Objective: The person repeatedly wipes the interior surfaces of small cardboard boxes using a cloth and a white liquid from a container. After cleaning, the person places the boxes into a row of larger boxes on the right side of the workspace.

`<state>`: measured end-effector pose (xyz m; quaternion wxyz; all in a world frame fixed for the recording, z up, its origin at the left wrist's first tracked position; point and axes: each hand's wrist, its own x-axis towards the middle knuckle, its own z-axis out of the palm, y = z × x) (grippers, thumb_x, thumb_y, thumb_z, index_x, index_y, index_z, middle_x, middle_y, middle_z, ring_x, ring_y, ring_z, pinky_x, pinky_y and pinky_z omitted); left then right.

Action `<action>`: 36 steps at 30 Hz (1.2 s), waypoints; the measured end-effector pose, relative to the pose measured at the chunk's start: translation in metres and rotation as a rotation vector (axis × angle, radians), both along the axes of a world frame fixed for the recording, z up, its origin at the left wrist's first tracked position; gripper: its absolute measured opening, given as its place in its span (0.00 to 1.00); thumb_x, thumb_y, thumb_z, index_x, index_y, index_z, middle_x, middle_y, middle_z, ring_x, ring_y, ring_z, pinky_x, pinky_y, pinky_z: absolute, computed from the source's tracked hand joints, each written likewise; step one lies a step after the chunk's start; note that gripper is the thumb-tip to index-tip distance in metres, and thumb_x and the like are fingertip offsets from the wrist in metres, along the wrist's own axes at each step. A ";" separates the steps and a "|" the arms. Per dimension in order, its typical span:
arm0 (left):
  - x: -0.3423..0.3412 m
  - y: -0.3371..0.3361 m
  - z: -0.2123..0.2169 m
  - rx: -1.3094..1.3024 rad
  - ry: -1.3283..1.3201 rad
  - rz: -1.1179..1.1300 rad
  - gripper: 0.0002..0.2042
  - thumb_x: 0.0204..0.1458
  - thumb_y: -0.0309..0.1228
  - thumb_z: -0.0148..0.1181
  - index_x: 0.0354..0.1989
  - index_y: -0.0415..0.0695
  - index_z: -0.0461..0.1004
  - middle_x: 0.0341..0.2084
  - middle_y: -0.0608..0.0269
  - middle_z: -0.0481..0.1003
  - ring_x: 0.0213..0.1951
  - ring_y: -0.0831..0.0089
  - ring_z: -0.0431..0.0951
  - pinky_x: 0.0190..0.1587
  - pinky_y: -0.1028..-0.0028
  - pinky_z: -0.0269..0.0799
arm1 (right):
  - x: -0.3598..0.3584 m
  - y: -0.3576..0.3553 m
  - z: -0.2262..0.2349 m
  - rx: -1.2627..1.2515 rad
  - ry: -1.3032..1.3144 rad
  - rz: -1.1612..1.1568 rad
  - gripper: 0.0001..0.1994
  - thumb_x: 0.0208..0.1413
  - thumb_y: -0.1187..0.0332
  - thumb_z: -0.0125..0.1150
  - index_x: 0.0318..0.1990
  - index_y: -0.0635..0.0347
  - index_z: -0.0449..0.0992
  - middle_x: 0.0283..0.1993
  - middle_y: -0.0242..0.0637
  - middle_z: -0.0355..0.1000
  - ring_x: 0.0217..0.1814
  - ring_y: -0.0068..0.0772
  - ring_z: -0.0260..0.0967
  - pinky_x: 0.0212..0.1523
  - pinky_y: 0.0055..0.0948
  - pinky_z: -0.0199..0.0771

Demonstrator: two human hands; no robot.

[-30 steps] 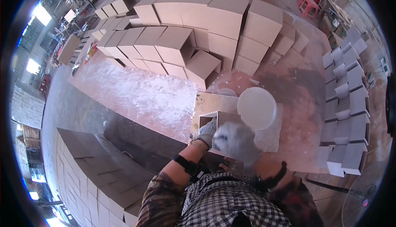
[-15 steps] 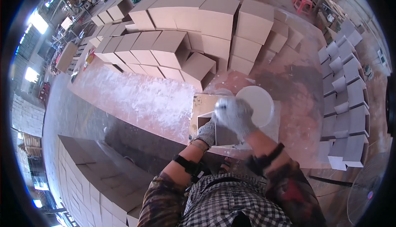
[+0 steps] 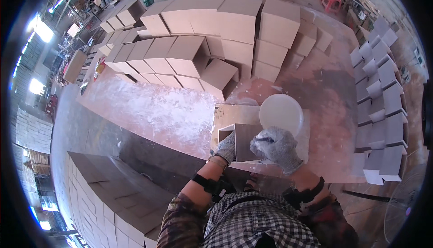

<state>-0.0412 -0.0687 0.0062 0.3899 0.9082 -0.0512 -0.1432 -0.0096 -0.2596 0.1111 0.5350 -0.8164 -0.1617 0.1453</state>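
Observation:
A small open-ended box (image 3: 246,145) with grey-brown faces lies on a worn board (image 3: 228,112) in front of me. My left hand (image 3: 226,149), in a grey knit glove, grips the box at its open left end; some fingertips are hidden inside. My right hand (image 3: 277,149), gloved alike, is closed at the box's right side. A small dark strip shows at its fingers, but I cannot make out what it is. Just beyond the right hand stands a round white tub or lid (image 3: 282,114).
Stacked brown boxes (image 3: 194,16) form rows across the far side. Grey open boxes (image 3: 389,101) stand in columns at the right. More boxes (image 3: 97,194) are piled at the lower left. A fan (image 3: 401,207) is at the lower right, and a red stool (image 3: 333,2) far off.
My right hand has moved from over the box's far edge to the right and nearer to me, uncovering the box's top. My left hand stays at the open end.

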 end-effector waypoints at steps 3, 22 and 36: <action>-0.001 0.009 -0.012 0.015 -0.029 -0.041 0.23 0.57 0.37 0.51 0.61 0.44 0.62 0.58 0.55 0.66 0.59 0.62 0.66 0.59 0.70 0.62 | -0.017 0.007 -0.009 -0.215 -0.459 0.206 0.05 0.41 0.66 0.63 0.27 0.54 0.79 0.29 0.33 0.74 0.31 0.35 0.72 0.33 0.36 0.73; 0.010 0.001 -0.001 0.002 0.011 -0.121 0.24 0.56 0.41 0.54 0.60 0.47 0.63 0.56 0.58 0.68 0.57 0.62 0.67 0.59 0.69 0.62 | 0.073 0.063 -0.031 -0.448 -0.676 -0.027 0.06 0.42 0.62 0.64 0.26 0.50 0.77 0.22 0.36 0.69 0.22 0.41 0.70 0.26 0.42 0.71; 0.010 -0.003 0.027 0.025 0.133 -0.048 0.26 0.56 0.39 0.54 0.63 0.46 0.60 0.60 0.58 0.63 0.59 0.63 0.65 0.61 0.70 0.60 | 0.039 0.057 -0.027 -0.501 -0.803 -0.058 0.07 0.43 0.62 0.61 0.29 0.52 0.76 0.19 0.37 0.67 0.22 0.45 0.71 0.26 0.45 0.71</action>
